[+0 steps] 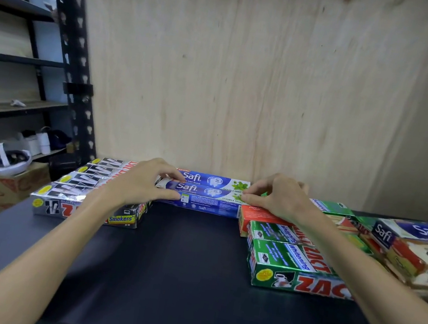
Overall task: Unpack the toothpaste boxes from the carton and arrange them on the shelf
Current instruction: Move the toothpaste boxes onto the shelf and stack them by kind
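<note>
left hand (145,180) | arm stretched to 12 o'clock, fingers curled on left end of front Safi box (204,191) | right hand (278,197) | pinches its right end | box lies on shelf (176,268) against plywood, "DOUBLE MINT" | 9 o'clock: silver Zact boxes (84,191), "Smokers" | 3 o'clock: green Zact boxes (292,264), "Whitening"

Even, fairly bright indoor light falls from above, leaving only soft, faint shadows and a dull sheen on the dark shelf (185,263) toward 6 o'clock. Wide-angle distortion bends the black upright (72,55) at 10 o'clock and stretches the edges. Everything is slightly soft, most blurred at 3 and 9 o'clock.
</note>
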Demonstrator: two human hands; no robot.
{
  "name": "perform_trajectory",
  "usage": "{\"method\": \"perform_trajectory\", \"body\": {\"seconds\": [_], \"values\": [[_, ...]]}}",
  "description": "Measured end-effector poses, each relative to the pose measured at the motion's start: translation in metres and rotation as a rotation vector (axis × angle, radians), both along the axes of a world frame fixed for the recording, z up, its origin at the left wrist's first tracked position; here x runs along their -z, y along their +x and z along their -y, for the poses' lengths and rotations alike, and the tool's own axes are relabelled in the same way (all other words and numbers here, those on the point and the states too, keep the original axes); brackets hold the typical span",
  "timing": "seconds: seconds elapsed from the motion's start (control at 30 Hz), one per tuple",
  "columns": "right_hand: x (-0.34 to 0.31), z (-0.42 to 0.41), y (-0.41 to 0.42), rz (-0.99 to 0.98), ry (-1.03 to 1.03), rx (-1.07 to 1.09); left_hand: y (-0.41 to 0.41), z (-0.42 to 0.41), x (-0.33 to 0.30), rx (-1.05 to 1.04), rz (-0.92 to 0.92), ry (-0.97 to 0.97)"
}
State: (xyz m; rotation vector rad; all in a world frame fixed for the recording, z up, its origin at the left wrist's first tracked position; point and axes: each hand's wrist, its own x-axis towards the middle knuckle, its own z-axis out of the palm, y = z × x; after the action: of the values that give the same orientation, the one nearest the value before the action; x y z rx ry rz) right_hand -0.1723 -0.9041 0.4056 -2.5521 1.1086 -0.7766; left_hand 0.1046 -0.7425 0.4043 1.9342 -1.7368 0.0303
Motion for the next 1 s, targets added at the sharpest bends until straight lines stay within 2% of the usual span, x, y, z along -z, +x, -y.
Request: {"method": "perform_trajectory", "body": {"seconds": [0.3, 0.4, 0.5, 0.63, 0.77, 1.0], "values": [[0.001, -0.014, -0.006, 0.146, -0.046, 0.019, -0.014, -0.008, -0.006, -0.059, -0.014, -0.011], [-0.007, -0.023, -0.012, 0.218, 0.006, -0.031, -0.032, -0.014, -0.01, -0.05, -0.048, -0.092], [-0.011, -0.039, -0.024, 0.227, -0.015, -0.062, -0.065, -0.02, -0.008, -0.034, -0.169, -0.215], [-0.013, -0.063, -0.05, 0.241, -0.113, -0.047, -0.112, -0.016, -0.001, -0.029, -0.263, -0.286], [-0.019, -0.078, -0.089, 0.263, -0.2, 0.007, -0.154, -0.011, -0.002, -0.017, -0.264, -0.299], [-0.025, -0.082, -0.163, 0.268, -0.235, 0.116, -0.226, 0.0, -0.01, 0.027, -0.231, -0.311]]}}
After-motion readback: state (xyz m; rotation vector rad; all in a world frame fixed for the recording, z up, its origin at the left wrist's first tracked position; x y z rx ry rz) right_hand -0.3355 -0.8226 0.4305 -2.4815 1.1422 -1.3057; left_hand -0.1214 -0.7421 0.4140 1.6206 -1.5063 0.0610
